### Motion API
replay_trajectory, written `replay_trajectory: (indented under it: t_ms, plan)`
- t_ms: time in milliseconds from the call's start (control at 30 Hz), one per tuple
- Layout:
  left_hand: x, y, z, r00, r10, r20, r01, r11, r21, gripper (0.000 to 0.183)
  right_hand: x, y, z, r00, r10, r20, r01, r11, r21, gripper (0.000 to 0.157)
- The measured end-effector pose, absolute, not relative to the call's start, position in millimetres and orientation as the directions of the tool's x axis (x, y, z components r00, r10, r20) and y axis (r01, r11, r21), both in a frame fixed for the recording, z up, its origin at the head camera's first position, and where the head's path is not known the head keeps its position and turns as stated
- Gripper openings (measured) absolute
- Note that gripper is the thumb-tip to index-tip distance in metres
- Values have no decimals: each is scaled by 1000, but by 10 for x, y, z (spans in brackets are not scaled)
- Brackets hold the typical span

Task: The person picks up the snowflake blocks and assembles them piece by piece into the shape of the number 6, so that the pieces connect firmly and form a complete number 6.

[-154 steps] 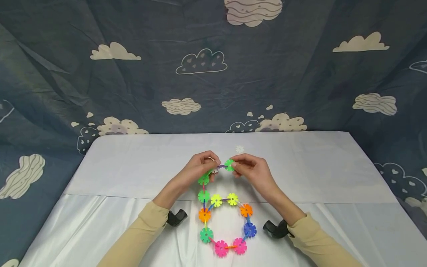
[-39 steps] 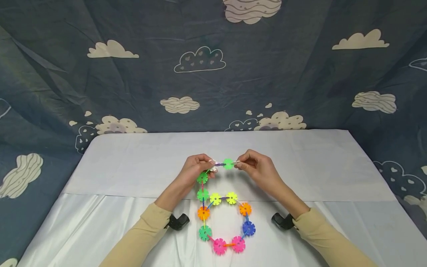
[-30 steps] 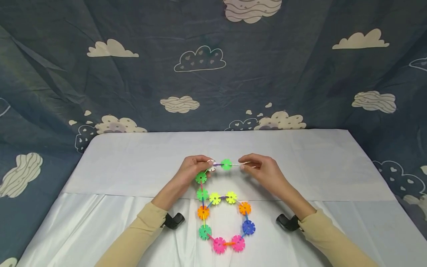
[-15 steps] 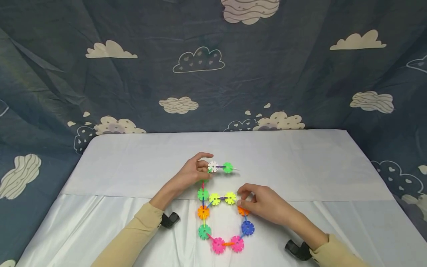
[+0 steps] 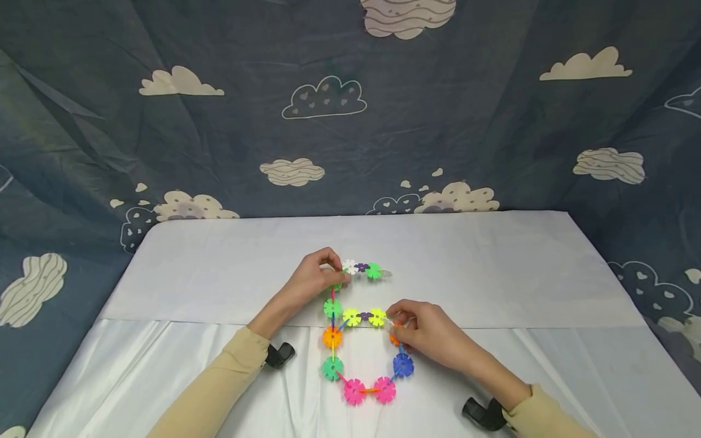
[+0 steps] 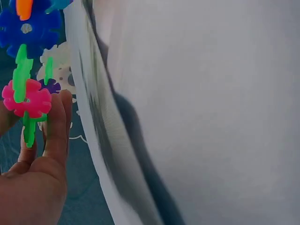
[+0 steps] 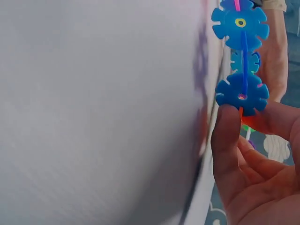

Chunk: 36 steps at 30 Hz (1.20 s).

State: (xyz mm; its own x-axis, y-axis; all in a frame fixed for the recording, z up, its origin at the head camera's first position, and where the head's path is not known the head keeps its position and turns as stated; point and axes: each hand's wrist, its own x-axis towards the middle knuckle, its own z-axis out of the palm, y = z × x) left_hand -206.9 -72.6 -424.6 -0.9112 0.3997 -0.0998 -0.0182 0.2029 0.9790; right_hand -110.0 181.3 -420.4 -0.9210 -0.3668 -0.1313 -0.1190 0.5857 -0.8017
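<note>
A chain of interlocking plastic snowflake discs runs across the cloth in the head view: a closed loop with pink discs (image 5: 354,392), a blue disc (image 5: 403,365) and yellow discs (image 5: 352,317), plus an arm rising at its left. That arm ends in a white disc (image 5: 350,266), a light green disc (image 5: 374,271) and a last white disc (image 5: 386,274) seen nearly edge-on. My left hand (image 5: 317,274) pinches the chain at the upper left corner, partly covering a green disc. My right hand (image 5: 429,331) pinches the orange disc (image 5: 395,336) at the loop's upper right.
White cloth (image 5: 493,267) covers the table, with a seam across it. Dark fabric with printed clouds (image 5: 328,100) hangs behind. A black wrist camera (image 5: 280,355) sits on my left wrist, another black camera (image 5: 484,413) on my right. Colours look altered in the wrist views.
The white disc, loose behind the hands at first, is now on the chain's end. My right hand let go of it and moved down to the orange disc. The loop has shifted slightly away from me.
</note>
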Motion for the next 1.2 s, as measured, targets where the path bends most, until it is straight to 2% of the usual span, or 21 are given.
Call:
replay_trajectory:
  t_ms: [267,467,667,933,1200]
  plan:
    - [-2266,-662,-4251,-944,328,-41,25,197,980,17,-1325,1863,-4136,-934,-342,-108,-116,574,-811,24]
    - [-2439,-580,-4305,-973,230,-4,65,292,954,17,-1523,1867,-4134,-938,-322,-127,-89,580,-810,24]
    - [-2547,-534,-4353,-988,154,-2,52,349,936,18,-1633,1846,-4174,-946,-288,-151,-57,603,-796,24]
    - [-2545,-562,-4338,-970,209,-122,-53,309,949,13,-1586,1811,-4221,-943,-276,-185,-16,596,-803,24]
    - [-2507,-570,-4355,-957,254,-137,-53,313,948,18,-1529,1797,-4270,-949,-245,-199,7,615,-789,25]
